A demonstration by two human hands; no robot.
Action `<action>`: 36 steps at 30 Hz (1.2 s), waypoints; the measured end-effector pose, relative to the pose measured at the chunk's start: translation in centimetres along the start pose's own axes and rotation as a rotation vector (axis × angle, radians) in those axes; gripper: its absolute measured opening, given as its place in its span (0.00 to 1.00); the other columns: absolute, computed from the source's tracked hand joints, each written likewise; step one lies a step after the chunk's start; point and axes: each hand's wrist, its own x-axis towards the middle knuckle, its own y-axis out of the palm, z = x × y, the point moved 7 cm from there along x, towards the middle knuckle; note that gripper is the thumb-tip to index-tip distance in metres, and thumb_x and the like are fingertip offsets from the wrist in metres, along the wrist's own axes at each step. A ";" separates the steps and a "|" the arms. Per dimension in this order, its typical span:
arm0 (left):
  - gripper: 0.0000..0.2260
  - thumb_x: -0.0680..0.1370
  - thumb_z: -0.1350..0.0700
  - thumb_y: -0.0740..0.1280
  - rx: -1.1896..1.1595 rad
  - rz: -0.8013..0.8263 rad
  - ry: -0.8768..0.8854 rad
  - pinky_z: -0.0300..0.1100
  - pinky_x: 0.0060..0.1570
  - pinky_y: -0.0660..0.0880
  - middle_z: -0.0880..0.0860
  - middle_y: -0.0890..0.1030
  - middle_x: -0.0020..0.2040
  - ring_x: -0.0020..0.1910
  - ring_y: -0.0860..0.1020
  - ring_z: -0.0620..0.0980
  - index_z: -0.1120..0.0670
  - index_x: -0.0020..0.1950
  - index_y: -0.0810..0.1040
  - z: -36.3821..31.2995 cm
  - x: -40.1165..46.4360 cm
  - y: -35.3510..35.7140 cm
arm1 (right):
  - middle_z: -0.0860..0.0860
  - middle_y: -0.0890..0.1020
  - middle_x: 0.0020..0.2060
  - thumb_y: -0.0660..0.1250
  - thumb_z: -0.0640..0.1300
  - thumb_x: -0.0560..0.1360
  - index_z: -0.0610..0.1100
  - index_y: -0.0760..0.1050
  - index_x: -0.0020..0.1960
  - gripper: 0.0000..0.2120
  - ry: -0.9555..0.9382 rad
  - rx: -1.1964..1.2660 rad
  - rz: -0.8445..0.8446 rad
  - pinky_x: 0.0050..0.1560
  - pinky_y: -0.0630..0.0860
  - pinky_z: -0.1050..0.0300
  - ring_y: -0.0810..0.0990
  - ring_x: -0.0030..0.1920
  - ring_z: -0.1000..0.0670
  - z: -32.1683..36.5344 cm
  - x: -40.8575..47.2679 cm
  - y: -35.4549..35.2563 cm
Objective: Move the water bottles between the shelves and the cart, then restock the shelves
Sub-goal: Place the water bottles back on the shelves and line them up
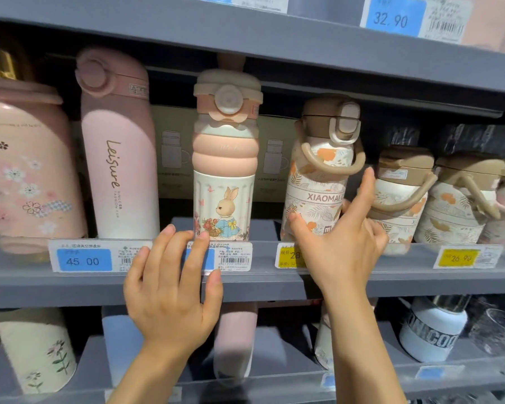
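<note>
At the centre of the frame, your left hand (169,290) rests fingers spread below the rabbit bottle (223,158), while your right hand (337,243), fingers apart, touches the leaf-patterned bottle (315,185).

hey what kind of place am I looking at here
Most likely a shop's drinkware aisle: grey shelves lined with water bottles, and price tags with barcodes along each shelf edge.

The left hand (172,290) covers part of the middle price label (233,256), and the floral jug (21,167) is cut off at the left edge.
</note>
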 end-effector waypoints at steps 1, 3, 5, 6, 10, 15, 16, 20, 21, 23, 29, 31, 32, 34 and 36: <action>0.17 0.81 0.50 0.55 0.003 -0.002 -0.002 0.50 0.65 0.62 0.58 0.79 0.59 0.64 0.72 0.58 0.57 0.64 0.73 0.0 0.0 0.0 | 0.54 0.74 0.44 0.72 0.56 0.67 0.50 0.42 0.78 0.51 0.000 -0.004 0.009 0.67 0.55 0.53 0.76 0.58 0.48 0.1 0.0 0.0; 0.17 0.81 0.50 0.55 0.008 -0.005 -0.003 0.50 0.64 0.62 0.59 0.80 0.58 0.64 0.73 0.58 0.57 0.64 0.74 0.0 -0.1 0.1 | 0.54 0.75 0.44 0.72 0.57 0.67 0.51 0.42 0.78 0.51 0.010 0.006 0.020 0.64 0.54 0.57 0.76 0.56 0.49 0.2 0.0 -0.1; 0.16 0.81 0.51 0.56 0.010 -0.010 -0.001 0.51 0.64 0.62 0.59 0.81 0.58 0.64 0.73 0.58 0.57 0.64 0.74 -0.1 -0.1 0.1 | 0.51 0.79 0.49 0.73 0.59 0.66 0.51 0.44 0.78 0.52 0.022 0.027 0.013 0.62 0.55 0.56 0.76 0.57 0.47 0.3 -0.1 -0.3; 0.16 0.81 0.51 0.56 0.013 -0.015 0.000 0.51 0.63 0.63 0.59 0.81 0.58 0.64 0.73 0.58 0.57 0.64 0.74 0.0 -0.1 0.1 | 0.50 0.80 0.53 0.73 0.60 0.65 0.51 0.45 0.77 0.52 0.026 0.035 0.009 0.62 0.56 0.54 0.76 0.57 0.47 0.3 -0.1 -0.3; 0.16 0.80 0.51 0.57 0.030 -0.037 0.012 0.51 0.63 0.63 0.59 0.80 0.58 0.64 0.73 0.57 0.57 0.64 0.74 -0.1 -0.2 0.1 | 0.49 0.80 0.57 0.72 0.64 0.64 0.53 0.47 0.75 0.51 0.025 0.017 0.010 0.64 0.58 0.48 0.76 0.59 0.46 -0.1 -0.1 0.1; 0.16 0.80 0.52 0.56 0.041 -0.043 0.009 0.51 0.62 0.63 0.56 0.77 0.60 0.65 0.73 0.57 0.57 0.64 0.74 -0.1 -0.1 0.0 | 0.50 0.79 0.57 0.72 0.66 0.63 0.53 0.47 0.76 0.51 0.020 0.004 0.037 0.63 0.58 0.47 0.75 0.60 0.46 -0.2 0.0 0.1; 0.16 0.81 0.52 0.56 0.035 -0.034 0.004 0.51 0.62 0.63 0.56 0.76 0.61 0.65 0.73 0.57 0.57 0.64 0.74 -0.1 0.0 -0.1 | 0.50 0.79 0.58 0.71 0.67 0.63 0.53 0.46 0.76 0.52 0.017 0.004 0.047 0.64 0.58 0.47 0.75 0.60 0.47 -0.2 0.0 0.1; 0.17 0.82 0.51 0.55 -0.012 0.034 -0.056 0.51 0.65 0.63 0.58 0.78 0.63 0.68 0.71 0.57 0.57 0.66 0.73 -0.3 0.1 -0.4 | 0.48 0.77 0.61 0.68 0.69 0.65 0.53 0.42 0.77 0.52 -0.037 0.033 0.084 0.66 0.58 0.45 0.73 0.63 0.46 0.1 -0.2 -0.1; 0.18 0.82 0.51 0.55 -0.025 0.058 -0.079 0.51 0.67 0.61 0.59 0.77 0.65 0.69 0.69 0.58 0.57 0.67 0.72 -0.3 0.0 -0.5 | 0.48 0.74 0.64 0.68 0.69 0.66 0.54 0.43 0.77 0.51 -0.059 0.084 0.105 0.68 0.58 0.44 0.71 0.65 0.46 0.1 -0.5 -0.4; 0.18 0.81 0.51 0.57 -0.067 0.080 -0.143 0.49 0.71 0.56 0.60 0.75 0.68 0.71 0.67 0.58 0.57 0.68 0.72 -0.5 0.0 -0.9 | 0.51 0.68 0.68 0.70 0.63 0.68 0.56 0.47 0.77 0.46 -0.101 0.244 0.113 0.70 0.61 0.43 0.67 0.68 0.49 -0.3 -1.0 -1.9; 0.15 0.76 0.53 0.64 -0.195 0.030 -0.039 0.58 0.70 0.57 0.56 0.74 0.67 0.66 0.72 0.55 0.53 0.62 0.74 -8.6 2.1 -1.2 | 0.43 0.74 0.62 0.67 0.54 0.73 0.41 0.70 0.68 0.27 -0.397 0.093 -0.127 0.65 0.68 0.49 0.71 0.64 0.44 -3.6 2.9 -9.4; 0.14 0.76 0.53 0.65 -0.374 0.042 0.006 0.51 0.67 0.63 0.52 0.73 0.64 0.63 0.74 0.53 0.51 0.61 0.74 -12.6 3.4 -0.7 | 0.41 0.73 0.63 0.66 0.58 0.72 0.41 0.72 0.67 0.29 -0.452 -0.053 -0.123 0.65 0.66 0.47 0.71 0.64 0.42 -4.6 5.3 -10.5; 0.13 0.76 0.53 0.65 -0.448 0.049 0.010 0.47 0.64 0.64 0.51 0.73 0.63 0.62 0.74 0.52 0.51 0.60 0.74 -14.3 4.1 -0.3 | 0.40 0.73 0.64 0.66 0.60 0.72 0.42 0.72 0.68 0.31 -0.508 -0.144 -0.112 0.65 0.66 0.43 0.71 0.64 0.40 -4.8 6.4 -10.7; 0.14 0.76 0.52 0.64 -0.531 0.075 -0.012 0.40 0.62 0.65 0.50 0.74 0.62 0.61 0.74 0.50 0.50 0.62 0.73 -16.8 5.5 0.9 | 0.39 0.72 0.64 0.66 0.64 0.70 0.43 0.70 0.69 0.35 -0.633 -0.300 -0.041 0.66 0.64 0.37 0.70 0.65 0.38 -5.0 8.4 -10.1; 0.16 0.76 0.51 0.65 -0.559 0.103 -0.054 0.40 0.60 0.66 0.52 0.76 0.62 0.60 0.75 0.50 0.51 0.63 0.73 -18.5 6.9 2.5 | 0.40 0.72 0.62 0.64 0.68 0.67 0.44 0.69 0.70 0.39 -0.720 -0.392 0.072 0.65 0.65 0.36 0.71 0.62 0.38 -5.2 9.8 -8.7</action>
